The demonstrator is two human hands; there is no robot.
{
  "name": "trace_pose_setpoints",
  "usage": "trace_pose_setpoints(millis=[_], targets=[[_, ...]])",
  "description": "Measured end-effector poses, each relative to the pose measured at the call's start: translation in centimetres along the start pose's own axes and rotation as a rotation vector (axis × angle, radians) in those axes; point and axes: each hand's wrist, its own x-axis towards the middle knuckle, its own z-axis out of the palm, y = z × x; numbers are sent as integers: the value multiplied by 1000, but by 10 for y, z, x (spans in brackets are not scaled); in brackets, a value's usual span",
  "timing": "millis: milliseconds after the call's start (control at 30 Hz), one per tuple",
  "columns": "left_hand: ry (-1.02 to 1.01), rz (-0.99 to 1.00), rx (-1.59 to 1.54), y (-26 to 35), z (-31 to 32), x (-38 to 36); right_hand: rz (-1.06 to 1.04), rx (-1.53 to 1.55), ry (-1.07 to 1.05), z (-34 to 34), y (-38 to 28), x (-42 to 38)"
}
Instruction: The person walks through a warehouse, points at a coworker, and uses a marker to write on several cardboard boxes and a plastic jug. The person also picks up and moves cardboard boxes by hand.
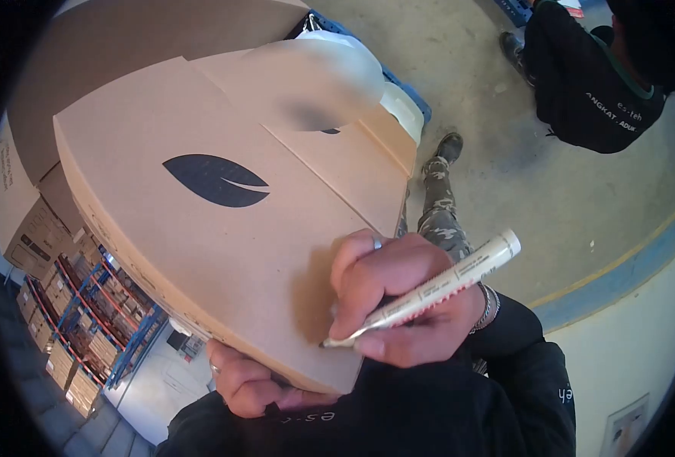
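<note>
A brown cardboard box (pixel 223 236) with a dark printed leaf mark (pixel 215 180) fills the middle of the head view, tilted towards me. My right hand (pixel 406 297) is closed round a white marker pen (pixel 452 286). Its dark tip meets or almost meets the board near the lower right corner; I cannot make out any writing there. My left hand (pixel 250 381) grips the near edge of the box, fingers curled against its side and partly hidden by it. A blurred patch covers part of the box's far end.
Another person (pixel 589 84) in a dark top is at the upper right. A camouflage trouser leg (pixel 440 198) shows beyond my right hand. A blue pallet (pixel 410 95) lies behind the box. Racks with cartons (pixel 71 327) stand at lower left. A blue floor stripe (pixel 619 278) runs along the right.
</note>
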Motion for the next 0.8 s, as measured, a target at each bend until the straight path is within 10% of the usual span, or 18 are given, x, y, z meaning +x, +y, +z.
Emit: trace_pose_setpoints(millis=[167, 800], targets=[[602, -353, 224, 21, 49, 5, -16, 17, -28, 3, 5, 9], [194, -303, 76, 2, 22, 15, 53, 46, -105, -11, 16, 14]])
